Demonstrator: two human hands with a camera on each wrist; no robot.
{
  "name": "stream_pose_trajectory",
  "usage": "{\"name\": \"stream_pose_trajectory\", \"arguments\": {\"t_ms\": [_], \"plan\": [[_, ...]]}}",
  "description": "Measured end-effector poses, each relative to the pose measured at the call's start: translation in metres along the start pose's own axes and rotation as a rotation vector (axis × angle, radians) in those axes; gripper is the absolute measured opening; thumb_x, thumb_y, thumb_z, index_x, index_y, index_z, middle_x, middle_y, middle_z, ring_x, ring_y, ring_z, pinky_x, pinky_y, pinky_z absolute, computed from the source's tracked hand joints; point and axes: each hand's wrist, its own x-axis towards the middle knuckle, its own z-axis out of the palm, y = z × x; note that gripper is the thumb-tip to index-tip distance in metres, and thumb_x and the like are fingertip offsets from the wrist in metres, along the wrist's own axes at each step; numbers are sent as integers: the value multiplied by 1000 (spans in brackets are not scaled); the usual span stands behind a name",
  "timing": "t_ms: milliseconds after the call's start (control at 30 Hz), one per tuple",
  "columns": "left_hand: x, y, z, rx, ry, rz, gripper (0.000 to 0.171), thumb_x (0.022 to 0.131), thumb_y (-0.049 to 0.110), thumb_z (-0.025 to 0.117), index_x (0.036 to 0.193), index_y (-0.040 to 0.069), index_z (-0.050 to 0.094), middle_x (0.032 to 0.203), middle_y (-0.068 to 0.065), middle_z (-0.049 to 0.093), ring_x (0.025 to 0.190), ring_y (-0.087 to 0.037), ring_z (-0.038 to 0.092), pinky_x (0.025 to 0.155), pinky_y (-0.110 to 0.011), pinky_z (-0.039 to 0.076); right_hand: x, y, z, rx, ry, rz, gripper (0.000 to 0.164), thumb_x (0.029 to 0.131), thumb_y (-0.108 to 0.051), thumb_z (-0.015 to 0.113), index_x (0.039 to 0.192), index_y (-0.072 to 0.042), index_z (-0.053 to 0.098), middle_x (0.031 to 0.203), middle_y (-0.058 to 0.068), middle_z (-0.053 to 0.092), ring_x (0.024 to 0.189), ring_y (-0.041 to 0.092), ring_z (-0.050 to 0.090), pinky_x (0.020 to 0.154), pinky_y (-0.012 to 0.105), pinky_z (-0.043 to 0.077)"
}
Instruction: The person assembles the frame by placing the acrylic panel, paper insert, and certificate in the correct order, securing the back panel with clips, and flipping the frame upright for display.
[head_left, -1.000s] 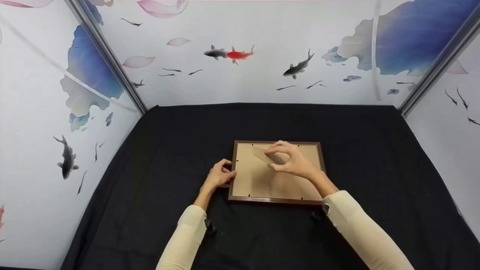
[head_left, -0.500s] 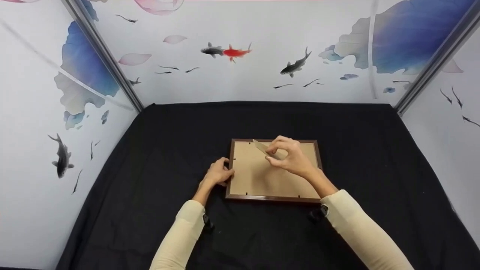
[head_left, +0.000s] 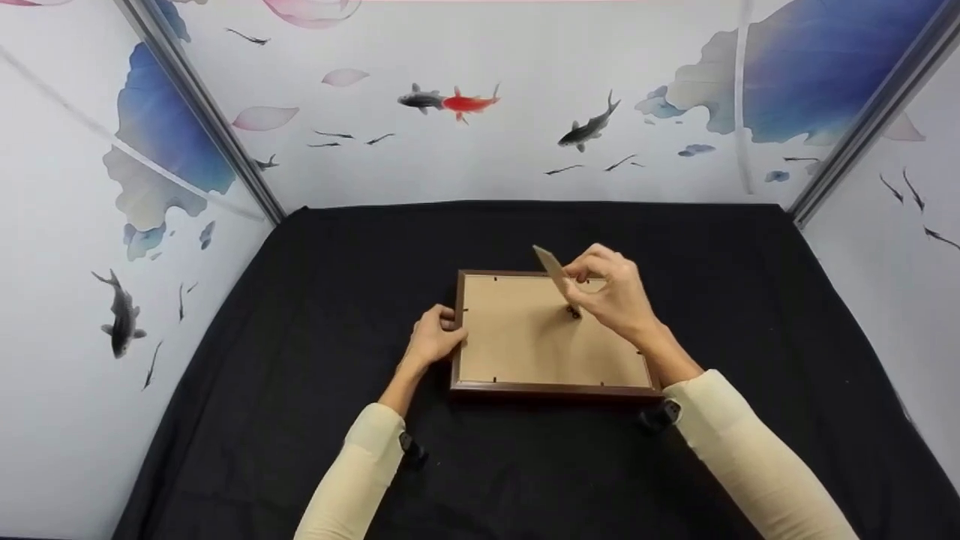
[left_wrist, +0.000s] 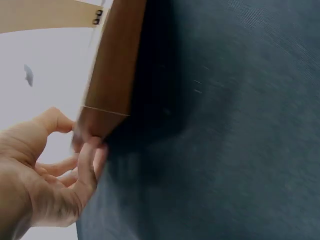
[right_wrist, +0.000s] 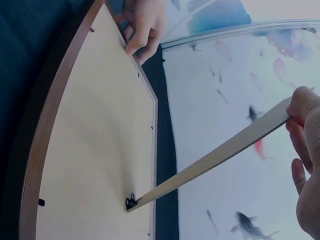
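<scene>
A brown picture frame lies face down, its tan backing board upward. A flat easel stand rises from the board at a steep tilt, joined to it by a small black hinge. With thumb and fingers my right hand pinches the stand; in the right wrist view the grip is near the stand's free end. My left hand holds the frame's left side, thumb at the top edge. In the left wrist view, the left hand's fingers bend round a frame corner.
Black cloth covers the table under the frame. White printed panels with fish and leaves stand at the back and both sides, joined by metal posts. Small dark tabs line the backing board's edge.
My right hand has moved up and to the right, swinging the stand from a low tilt to a steeper one, and the hinge shows now. The left hand stays at the frame's left side.
</scene>
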Motion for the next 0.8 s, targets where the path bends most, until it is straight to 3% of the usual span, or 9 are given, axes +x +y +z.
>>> {"name": "stream_pose_trajectory", "arguments": {"t_ms": [100, 267, 433, 567, 700, 800], "plan": [[-1, 10, -2, -139, 19, 12, 45, 90, 10, 71, 131, -4, 59, 113, -17, 66, 100, -28, 64, 83, -38, 53, 9, -7, -10, 7, 57, -7, 25, 67, 31, 71, 79, 8, 70, 76, 21, 62, 63, 33, 56, 64, 19, 46], [-8, 22, -3, -375, -21, -41, 56, 96, 16, 72, 143, -5, 51, 131, -21, 58, 117, -31, 59, 96, -43, 49, 15, -12, -24, -12, 106, -3, 25, 68, 32, 69, 77, 9, 68, 76, 21, 61, 63, 34, 54, 66, 15, 42], [-15, 30, 2, -570, -129, -125, 67, 95, 17, 74, 149, -8, 41, 143, -24, 48, 124, -35, 54, 99, -46, 47, 11, -13, -40, -24, 132, 14, 23, 69, 31, 68, 77, 9, 69, 77, 20, 62, 65, 31, 54, 66, 16, 43], [-18, 43, 4, -711, -119, -165, 67, 94, 13, 74, 150, -6, 41, 146, -23, 45, 123, -32, 53, 97, -44, 46, 10, -15, -54, -21, 168, 25, 21, 70, 29, 68, 79, 10, 69, 77, 21, 62, 65, 30, 55, 66, 17, 45], [-19, 60, 4, -800, -53, -117, 65, 94, 10, 73, 149, -5, 43, 146, -22, 45, 118, -27, 56, 95, -41, 46, 9, -19, -69, -26, 224, 44, 19, 71, 28, 70, 78, 11, 69, 74, 23, 60, 64, 30, 54, 66, 17, 45], [-18, 73, 3, -838, -19, -41, 62, 94, 7, 74, 148, -4, 46, 139, -20, 50, 110, -24, 59, 90, -36, 50, 7, -21, -79, -43, 261, 75, 17, 71, 27, 71, 78, 11, 69, 75, 22, 60, 66, 28, 53, 68, 18, 45]]}}
